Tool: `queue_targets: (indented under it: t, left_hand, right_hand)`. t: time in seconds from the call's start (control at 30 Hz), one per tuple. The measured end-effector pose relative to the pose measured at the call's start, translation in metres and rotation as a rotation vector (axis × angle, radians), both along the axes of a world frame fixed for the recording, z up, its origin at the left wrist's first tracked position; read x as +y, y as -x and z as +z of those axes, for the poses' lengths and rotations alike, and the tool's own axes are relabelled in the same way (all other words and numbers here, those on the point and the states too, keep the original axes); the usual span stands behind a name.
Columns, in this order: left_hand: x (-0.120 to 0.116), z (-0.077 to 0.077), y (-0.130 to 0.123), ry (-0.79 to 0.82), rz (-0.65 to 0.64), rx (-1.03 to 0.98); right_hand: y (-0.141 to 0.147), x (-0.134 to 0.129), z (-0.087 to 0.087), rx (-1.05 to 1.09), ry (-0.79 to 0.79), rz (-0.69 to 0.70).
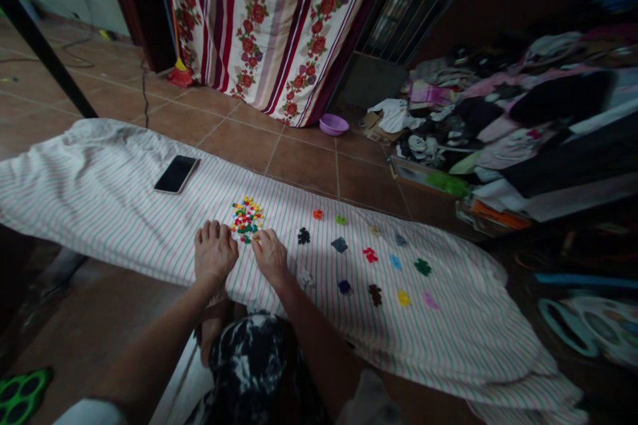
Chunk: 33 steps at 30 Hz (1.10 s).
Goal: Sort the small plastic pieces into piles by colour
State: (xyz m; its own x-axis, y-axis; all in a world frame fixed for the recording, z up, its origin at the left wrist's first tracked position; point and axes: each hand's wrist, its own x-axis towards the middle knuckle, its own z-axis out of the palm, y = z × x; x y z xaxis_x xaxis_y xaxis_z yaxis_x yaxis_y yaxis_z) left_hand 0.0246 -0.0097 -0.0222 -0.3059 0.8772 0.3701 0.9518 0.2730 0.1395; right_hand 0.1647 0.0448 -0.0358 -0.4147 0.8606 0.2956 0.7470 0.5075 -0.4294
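Observation:
A mixed pile of tiny coloured pieces [248, 216], mostly red, yellow, green and white, lies on a striped cloth [224, 179]. My left hand [215, 254] rests on the cloth at the pile's near left, fingers laid out and apart. At the pile's near right edge, my right hand [270, 256] has its thumb and fingertips pressed together; whatever is between them is too small to make out. Further right, small single-colour clusters sit apart, among them a black cluster [304, 236], a red cluster [369, 255], a dark green cluster [423, 267] and a yellow cluster [403, 297].
A phone [176, 174] lies on the cloth left of the pile. Beyond the cloth's far edge are a tiled floor [304, 156], a purple basin [333, 124] and a floral curtain [269, 26]. Heaped clothes [478, 106] stand at the right.

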Motion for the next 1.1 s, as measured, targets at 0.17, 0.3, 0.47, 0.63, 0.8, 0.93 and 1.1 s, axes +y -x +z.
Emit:
queue_targets:
  t: [0.17,0.3,0.47,0.63,0.8,0.93,1.1]
  left_hand:
    - [0.0,0.001,0.0,0.002,-0.004,0.013]
    - [0.0,0.002,0.0,0.006,-0.005,0.027]
    - [0.0,0.0,0.0,-0.006,-0.005,0.035]
    - [0.0,0.0,0.0,-0.015,-0.013,0.014]
    - [-0.001,0.002,-0.001,-0.002,-0.009,0.018]
    - [-0.001,0.001,0.0,0.0,-0.012,0.016]
    - [-0.001,0.003,-0.001,0.015,-0.007,0.009]
  right_hand:
    - [-0.003,0.0,-0.011,0.105,-0.039,0.019]
    - [-0.005,0.002,-0.015,0.204,-0.059,0.034]
    - [-0.008,0.004,-0.015,0.322,-0.031,0.018]
    - [-0.01,0.006,-0.011,0.394,0.056,-0.009]
    - [-0.015,0.006,-0.008,0.479,0.184,-0.028]
    - [-0.02,0.007,-0.007,0.638,0.317,-0.057]
    - [-0.027,0.018,-0.008,0.744,0.367,-0.084]
